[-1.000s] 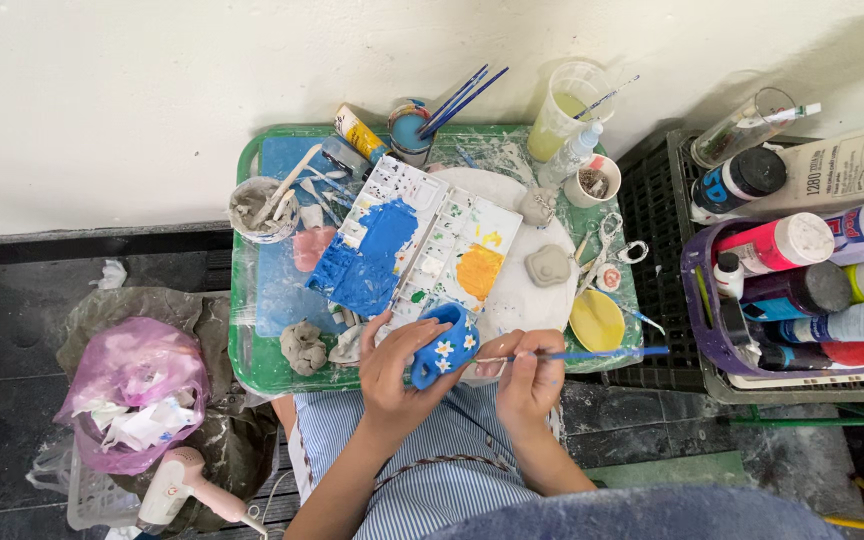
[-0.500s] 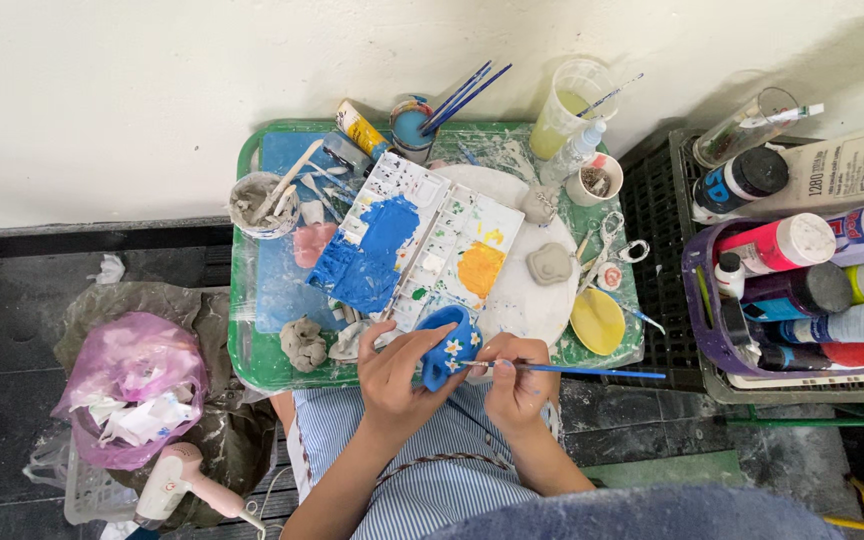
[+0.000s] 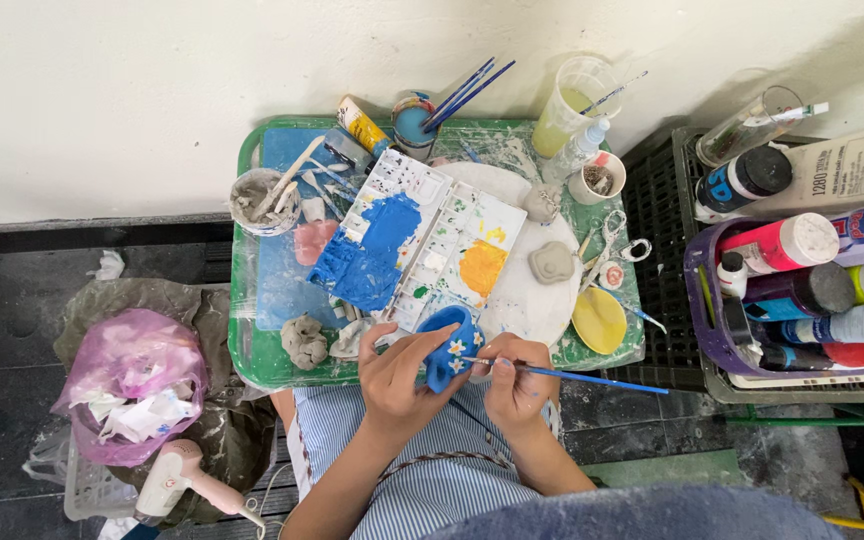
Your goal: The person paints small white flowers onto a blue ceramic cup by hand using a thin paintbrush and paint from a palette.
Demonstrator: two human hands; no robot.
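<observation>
My left hand grips a small blue clay piece dotted with white flowers, just in front of the green tray. My right hand pinches a thin blue-handled paintbrush, its tip touching the blue piece and its handle pointing right. A white paint palette smeared with blue and orange paint lies on the tray right behind both hands.
On the tray: a round white board with grey clay lumps, a yellow dish, scissors, cups of brushes. A purple basket of paint bottles stands right. A pink bag and hair dryer lie left.
My left hand has turned the blue piece more upright and nearer the tray edge. The brush handle has swung lower to the right, its tip staying on the piece.
</observation>
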